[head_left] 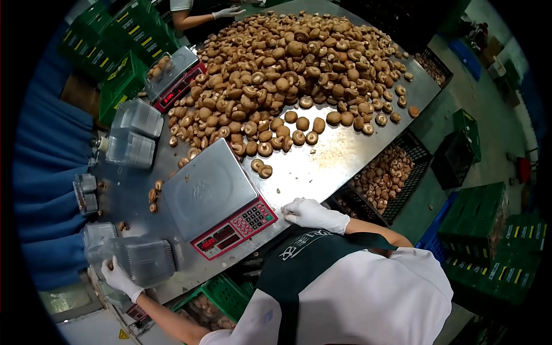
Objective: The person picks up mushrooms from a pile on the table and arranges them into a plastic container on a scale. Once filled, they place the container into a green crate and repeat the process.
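My left hand (121,280), in a white glove, is at the lower left with its fingers bent round the edge of a clear plastic clamshell box (150,260). My right hand (316,215), also gloved, lies at the table's near edge with its fingers curled in and nothing visible in them. Between my hands sits a digital scale (210,187) with a bare steel plate, red trim and a lit red display. Beyond it a large heap of shiitake mushrooms (287,69) covers much of the steel table (322,167).
More clear boxes (135,129) stand along the left side, beside a second scale (172,83) bearing a filled box. A co-worker's gloved hand (229,12) shows at the far side. Black crates of mushrooms (382,178) and stacked green crates (474,221) are at the right.
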Available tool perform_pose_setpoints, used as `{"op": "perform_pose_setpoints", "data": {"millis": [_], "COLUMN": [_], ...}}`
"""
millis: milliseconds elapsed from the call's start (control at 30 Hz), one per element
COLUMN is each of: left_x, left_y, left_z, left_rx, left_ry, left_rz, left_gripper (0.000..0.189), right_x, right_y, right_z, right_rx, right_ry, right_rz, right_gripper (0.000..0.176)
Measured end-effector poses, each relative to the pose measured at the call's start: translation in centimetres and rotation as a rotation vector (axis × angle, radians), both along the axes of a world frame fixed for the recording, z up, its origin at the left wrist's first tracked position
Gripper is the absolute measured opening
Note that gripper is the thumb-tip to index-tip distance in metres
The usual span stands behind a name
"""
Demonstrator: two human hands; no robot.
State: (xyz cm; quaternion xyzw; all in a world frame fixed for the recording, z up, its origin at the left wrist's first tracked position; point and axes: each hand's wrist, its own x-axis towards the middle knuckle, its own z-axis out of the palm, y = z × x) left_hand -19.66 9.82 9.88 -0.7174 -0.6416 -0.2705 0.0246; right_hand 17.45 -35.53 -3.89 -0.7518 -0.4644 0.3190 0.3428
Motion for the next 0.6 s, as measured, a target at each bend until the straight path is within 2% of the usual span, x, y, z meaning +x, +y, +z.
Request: {"op": "perform_pose_setpoints", "data": {"millis": [67,133,167,267,333,367,400,533,600], "left_x": [4.2,9.9,12.0,17.8,20.0,20.6,21.1,21.7,22.3], "left_y": [-2.7,-7.4,-8.7,-12.6,-14.7,-15.9,-17.0,-18.8,-19.4], "left_z": [0.4,0.7,-0.4,-5.9,-10.3,-12.0,-12.6,-11.0,-9.3], "left_rx": [0.367,0.303,0.252,0.053,-0.1,-0.082,-0.067,-0.231,-0.463], "left_ry": [-0.201,-0.07,-0.089,-0.141,-0.043,0.154,0.353,0.299,0.3], "left_rz": [-0.22,-0.353,-0.452,-0.685,-0.814,-0.828,-0.837,-0.851,-0.85], "left_gripper": [0.013,0.015,0.016,0.016,0.014,0.014,0.014,0.018,0.026], "right_x": [0.7,1.6,2.0,3.1,4.2,4.7,5.3,7.1,8.0], "right_y": [-0.5,-0.8,-0.9,-1.3,-1.8,-2.2,-2.5,-4.1,-4.9], "right_z": [-0.6,-1.4,-1.4,-2.1,-2.1,-2.1,-1.8,-1.5,-2.5], "right_rx": [-0.029,-0.032,-0.019,-0.006,0.008,-0.008,-0.044,-0.088,0.045], "right_ry": [-0.039,-0.03,-0.043,-0.063,-0.074,-0.091,-0.102,-0.073,-0.099], "right_rz": [0.004,0.033,0.027,0.017,0.004,0.013,0.033,0.002,-0.072], "right_gripper": [0.016,0.017,0.017,0.016,0.016,0.016,0.017,0.017,0.013]}}
